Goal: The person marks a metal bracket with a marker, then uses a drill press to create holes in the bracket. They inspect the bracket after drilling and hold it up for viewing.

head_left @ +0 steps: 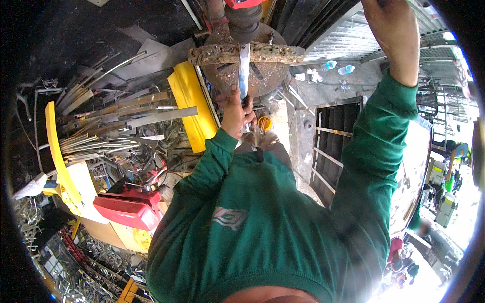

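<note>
My left hand [236,115] grips the lower end of a narrow silver metal bar [244,70]. The bar's far end lies over a worn, pitted wooden plank [214,54]. That plank rests across the round, rusty table [222,83] of a drill press. Right above the bar's far end is the machine's dark spindle head [244,22]; any drill bit is hard to make out. My right hand [391,22] is raised at the upper right, with its fingers mostly cut off by the picture's top edge. Whether it holds something there cannot be seen.
Beside the table on the left stands a yellow panel [189,106]. Many metal strips [101,144] and offcuts are heaped further left, near a red machine housing [126,209]. Two plastic bottles [346,69] lie at the right, beyond a dark barred frame [331,146]. People are at far right.
</note>
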The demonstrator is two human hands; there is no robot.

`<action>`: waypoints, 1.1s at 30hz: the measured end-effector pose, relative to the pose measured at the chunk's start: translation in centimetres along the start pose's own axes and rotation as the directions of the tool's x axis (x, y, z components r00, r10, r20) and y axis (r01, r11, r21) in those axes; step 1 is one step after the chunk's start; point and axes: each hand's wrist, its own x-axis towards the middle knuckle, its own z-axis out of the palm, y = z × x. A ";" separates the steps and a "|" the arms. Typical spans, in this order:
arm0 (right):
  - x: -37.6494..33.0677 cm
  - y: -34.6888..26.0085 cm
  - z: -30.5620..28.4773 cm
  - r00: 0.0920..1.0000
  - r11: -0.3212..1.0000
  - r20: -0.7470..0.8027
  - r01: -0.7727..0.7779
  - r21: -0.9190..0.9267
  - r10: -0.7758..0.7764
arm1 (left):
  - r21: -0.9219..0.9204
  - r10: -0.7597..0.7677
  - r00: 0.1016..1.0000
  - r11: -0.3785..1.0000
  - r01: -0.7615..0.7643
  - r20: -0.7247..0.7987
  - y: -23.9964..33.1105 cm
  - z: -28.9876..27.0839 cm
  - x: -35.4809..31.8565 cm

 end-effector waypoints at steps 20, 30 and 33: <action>4.1 0.4 -0.3 0.855 0.983 0.514 0.144 -0.114 -0.066 | -0.346 -0.186 0.970 0.909 0.231 0.158 1.7 2.5 -2.3; 3.7 2.2 0.4 0.869 0.984 0.481 0.168 -0.059 -0.119 | -0.330 -0.199 0.975 0.918 0.221 0.099 2.4 4.2 -3.4; 3.3 2.7 0.8 0.872 0.977 0.458 0.210 -0.035 -0.171 | -0.306 -0.186 0.974 0.927 0.217 0.126 1.6 3.3 -2.8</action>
